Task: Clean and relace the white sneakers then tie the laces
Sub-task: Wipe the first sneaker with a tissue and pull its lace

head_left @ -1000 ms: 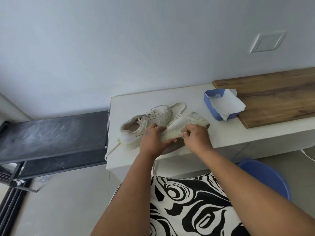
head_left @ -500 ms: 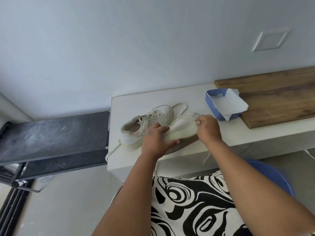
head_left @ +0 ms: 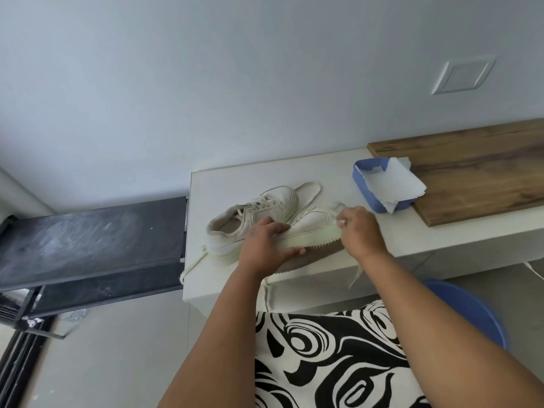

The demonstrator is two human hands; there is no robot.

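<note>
Near sneaker (head_left: 312,228) tipped on its side at the surface's (head_left: 332,178) front edge, gripped by left hand (head_left: 266,245), lace (head_left: 354,275) pinched in right hand (head_left: 360,231), second sneaker (head_left: 253,216) upright behind, blue tray (head_left: 363,185) holding white paper (head_left: 393,184) by wooden board (head_left: 477,169).

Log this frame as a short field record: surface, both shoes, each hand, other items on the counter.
surface: white counter
near shoe: white sneaker tipped on its side, ribbed sole facing the person, at the counter's front edge
far shoe: laced white sneaker standing upright, behind and left of the near one
left hand: holds the near sneaker by its sole edge
right hand: pinches a white lace tip at the near sneaker
other items: blue plastic tray with white paper, wooden board
</note>
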